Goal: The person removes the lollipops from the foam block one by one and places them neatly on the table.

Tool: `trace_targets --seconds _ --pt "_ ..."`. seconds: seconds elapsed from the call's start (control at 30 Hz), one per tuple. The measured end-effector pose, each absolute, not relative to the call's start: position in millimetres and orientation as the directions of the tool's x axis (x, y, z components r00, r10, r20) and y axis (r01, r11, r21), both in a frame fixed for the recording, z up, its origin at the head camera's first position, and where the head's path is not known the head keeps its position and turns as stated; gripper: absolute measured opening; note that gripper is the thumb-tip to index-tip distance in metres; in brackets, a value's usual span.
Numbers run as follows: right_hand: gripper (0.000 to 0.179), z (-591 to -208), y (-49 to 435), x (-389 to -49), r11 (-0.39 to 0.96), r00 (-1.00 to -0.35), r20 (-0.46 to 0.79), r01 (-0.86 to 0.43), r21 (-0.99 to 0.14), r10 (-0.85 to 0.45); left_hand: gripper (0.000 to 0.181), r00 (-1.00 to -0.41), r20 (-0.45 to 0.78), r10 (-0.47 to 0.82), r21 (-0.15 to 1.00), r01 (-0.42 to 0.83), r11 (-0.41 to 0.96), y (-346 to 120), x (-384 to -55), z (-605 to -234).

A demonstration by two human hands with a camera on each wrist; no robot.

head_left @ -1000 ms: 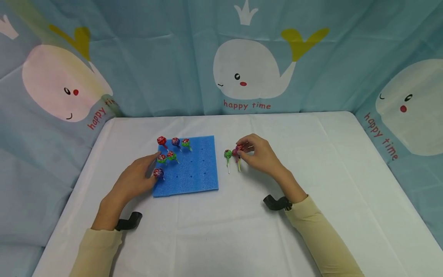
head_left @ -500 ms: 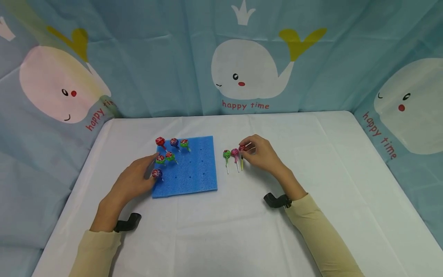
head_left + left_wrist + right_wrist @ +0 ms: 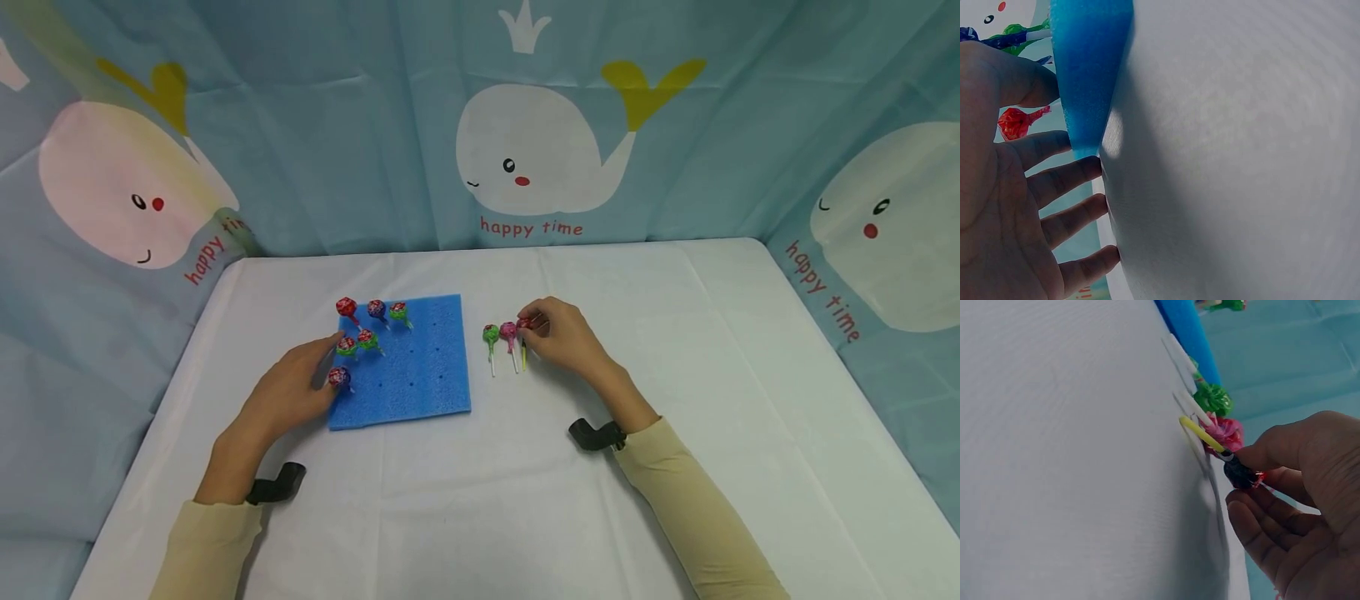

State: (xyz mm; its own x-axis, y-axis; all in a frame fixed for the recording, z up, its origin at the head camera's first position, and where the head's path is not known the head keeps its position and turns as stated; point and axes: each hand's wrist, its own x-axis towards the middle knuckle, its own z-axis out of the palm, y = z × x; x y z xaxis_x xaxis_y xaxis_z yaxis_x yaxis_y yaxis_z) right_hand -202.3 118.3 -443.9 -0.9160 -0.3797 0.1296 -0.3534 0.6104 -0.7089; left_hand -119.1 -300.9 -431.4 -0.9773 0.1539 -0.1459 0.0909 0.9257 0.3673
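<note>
My left hand (image 3: 294, 385) rests along the left edge of the blue foam board (image 3: 438, 354). In the left wrist view its thumb and straight fingers touch the board's side. Several wrapped lollipops stand tilted in the board's holes, among them a red lollipop (image 3: 347, 307) at the far left corner and a purple-blue lollipop (image 3: 340, 377) beside my thumb. To the board's right, my right hand (image 3: 558, 335) pinches the head of a dark-wrapped lollipop (image 3: 1239, 473) with a yellow stick. Left of it on the table lie a pink lollipop (image 3: 508, 331) and a green lollipop (image 3: 491, 334), both with white sticks.
A white cloth covers the table (image 3: 480, 508). Behind it hangs a blue curtain (image 3: 360, 167) printed with whales. Small holes dot the middle and right of the board. A black camera mount (image 3: 596, 435) sits at each wrist.
My right hand has shifted slightly right with the yellow-stick lollipop, from overlapping the pink one to beside it, then settled a little nearer to me. The left hand stays at the board.
</note>
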Motion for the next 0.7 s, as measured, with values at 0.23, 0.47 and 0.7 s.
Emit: trace_targets --seconds 0.23,0.47,0.7 --pt "0.023 -445.8 117.6 -202.5 0.615 -0.917 0.133 -0.354 -0.705 -0.375 0.074 -0.977 -0.146 0.154 0.374 0.089 0.923 -301.7 -119.2 -431.9" --pt "0.023 -445.5 117.1 -202.8 0.615 -0.917 0.133 -0.355 -0.704 -0.377 0.075 -0.977 -0.145 0.155 0.372 0.092 0.924 -302.0 -119.5 -432.5" --pt "0.023 -446.9 117.3 -202.7 0.624 -0.918 0.123 -0.349 -0.699 -0.377 0.075 -0.976 -0.15 0.155 0.369 0.09 0.925 -302.3 -120.0 -432.6"
